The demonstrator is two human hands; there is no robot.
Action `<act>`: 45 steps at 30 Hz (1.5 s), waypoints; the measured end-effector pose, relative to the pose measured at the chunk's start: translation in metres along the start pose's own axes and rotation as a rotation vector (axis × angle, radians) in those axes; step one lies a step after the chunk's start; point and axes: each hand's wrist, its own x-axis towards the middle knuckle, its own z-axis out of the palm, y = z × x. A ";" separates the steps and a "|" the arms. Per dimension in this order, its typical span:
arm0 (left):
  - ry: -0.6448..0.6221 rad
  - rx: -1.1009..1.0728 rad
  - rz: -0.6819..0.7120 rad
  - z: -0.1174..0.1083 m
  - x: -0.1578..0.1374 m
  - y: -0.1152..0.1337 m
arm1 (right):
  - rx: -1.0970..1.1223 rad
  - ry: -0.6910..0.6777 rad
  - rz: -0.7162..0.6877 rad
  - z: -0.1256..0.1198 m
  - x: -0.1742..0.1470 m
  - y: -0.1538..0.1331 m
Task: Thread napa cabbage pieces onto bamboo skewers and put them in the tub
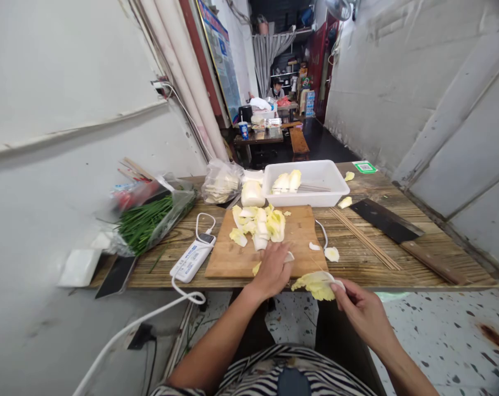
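Observation:
My left hand (pixel 273 269) is over the front edge of the wooden cutting board (pixel 220 258), its fingers curled on a pale cabbage leaf that shows on either side of it. Just past the board's front right corner, my right hand (pixel 358 308) pinches another cabbage leaf (pixel 317 286) by its white rib, the yellow frilly end pointing left. More cut cabbage leaves (pixel 261 223) lie heaped on the board beyond my left hand. Behind the board stand a piece of cabbage (pixel 252 193) and a white plastic tub (pixel 335 192) holding cabbage pieces with thin skewers.
Bamboo skewers (pixel 365 239) and a cleaver (pixel 385 220) lie on the right. To the left are a power strip (pixel 193 261), bagged green chives (pixel 146 223) and a dark flat blade-like thing (pixel 116 276). A clear bag (pixel 222 184) sits behind. A person (pixel 277 89) is far back.

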 end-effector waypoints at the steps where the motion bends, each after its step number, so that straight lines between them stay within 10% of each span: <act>1: -0.019 -0.022 0.017 0.002 0.001 -0.002 | 0.005 0.002 0.011 0.000 0.000 0.002; 9: 0.037 -0.157 -0.002 -0.002 0.017 -0.003 | 0.038 0.026 0.078 -0.009 -0.007 0.010; 20: 0.305 -0.284 -0.148 0.022 0.115 0.009 | 0.009 0.025 0.071 -0.010 -0.017 0.022; 26: 0.417 -0.122 -0.114 0.008 0.083 -0.004 | -0.043 0.021 0.035 -0.013 -0.018 0.030; 32: 0.590 0.037 -0.299 -0.036 0.020 -0.077 | -0.054 -0.047 0.047 -0.008 -0.013 0.045; 38: 0.503 0.102 -0.244 -0.041 -0.010 -0.103 | -0.022 -0.058 0.038 0.002 -0.007 0.028; 45: 0.237 0.158 -0.023 -0.049 0.042 -0.090 | 0.001 -0.032 0.028 0.003 -0.009 0.008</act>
